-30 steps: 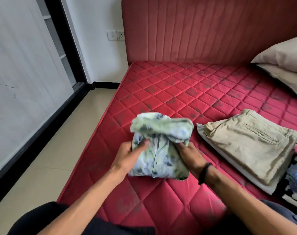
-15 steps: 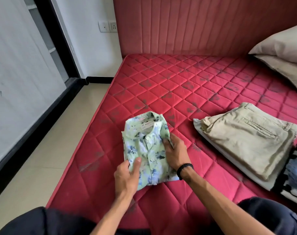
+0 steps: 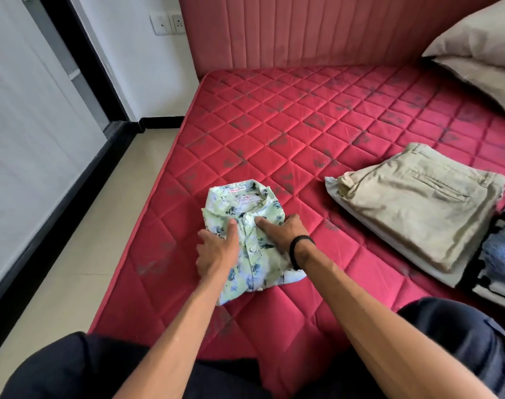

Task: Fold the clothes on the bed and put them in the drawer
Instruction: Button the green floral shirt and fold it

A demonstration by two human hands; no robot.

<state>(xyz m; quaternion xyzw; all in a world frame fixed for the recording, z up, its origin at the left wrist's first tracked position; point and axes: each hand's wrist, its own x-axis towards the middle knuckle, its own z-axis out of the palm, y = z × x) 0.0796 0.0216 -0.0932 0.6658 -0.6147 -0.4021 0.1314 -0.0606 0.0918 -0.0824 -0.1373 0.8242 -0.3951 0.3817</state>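
A folded light-green floral shirt [image 3: 245, 243] lies collar-up on the red quilted mattress [image 3: 317, 133], near its left edge. My left hand [image 3: 216, 251] rests flat on the shirt's left half, fingers straight, thumb beside the button line. My right hand [image 3: 283, 230], with a black band at the wrist, presses the right half, index finger pointing at the collar. To the right sits a stack with folded beige trousers [image 3: 418, 205] on top of a white garment. More folded clothes [image 3: 499, 254], blue and black-and-white, lie at the right edge.
Two beige pillows [image 3: 476, 50] lean against the red padded headboard [image 3: 303, 27] at the back right. A tiled floor strip [image 3: 81, 246] runs left of the bed beside a white wardrobe door [image 3: 23, 125]. My dark-clad knees fill the bottom.
The shirt was lifted and turned over, then laid collar-up on the mattress. Both hands went from holding its sides to lying flat on top of it.
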